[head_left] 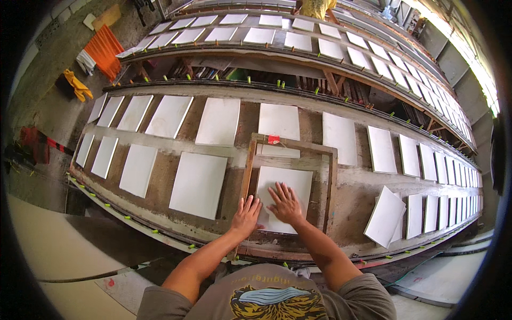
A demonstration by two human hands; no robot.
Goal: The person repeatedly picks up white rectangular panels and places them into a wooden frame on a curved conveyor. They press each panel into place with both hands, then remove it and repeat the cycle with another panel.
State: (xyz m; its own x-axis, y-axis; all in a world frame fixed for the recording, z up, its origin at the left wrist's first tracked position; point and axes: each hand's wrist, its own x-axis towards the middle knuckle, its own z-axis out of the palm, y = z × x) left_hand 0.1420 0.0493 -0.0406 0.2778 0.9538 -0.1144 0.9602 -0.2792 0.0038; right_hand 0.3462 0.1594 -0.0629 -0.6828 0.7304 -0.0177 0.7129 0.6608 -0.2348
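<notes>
Long wooden benches (160,144) run across a workshop, each one laid with rows of pale rectangular sheets — the nearest bench is the one under the person's arms. On it sits a wooden frame (249,165), upright-rectangular, with a small red tag (273,140) on its far rail. Inside the frame lies a white sheet (293,184), filling most of the lower half of the opening. Both hands rest flat on that sheet with fingers spread, gripping nothing: the left hand (246,215) lies at the sheet's near left edge, close against the frame's left rail, and the right hand (285,204) is just beside it, further in on the sheet. Left of the frame, a larger white sheet (198,184) lies on the bench, and more sheets continue past it in two rows. Right of the frame, a loose sheet (384,216) sits tilted, overlapping the ones next to it. Beyond the frame, a second bench (256,50) carries further rows of sheets, and a person in yellow (316,7) stands at its far side. Far left of the frame, on the floor, orange cloth (104,50) and a yellow glove (77,85) lie near the wall.
</notes>
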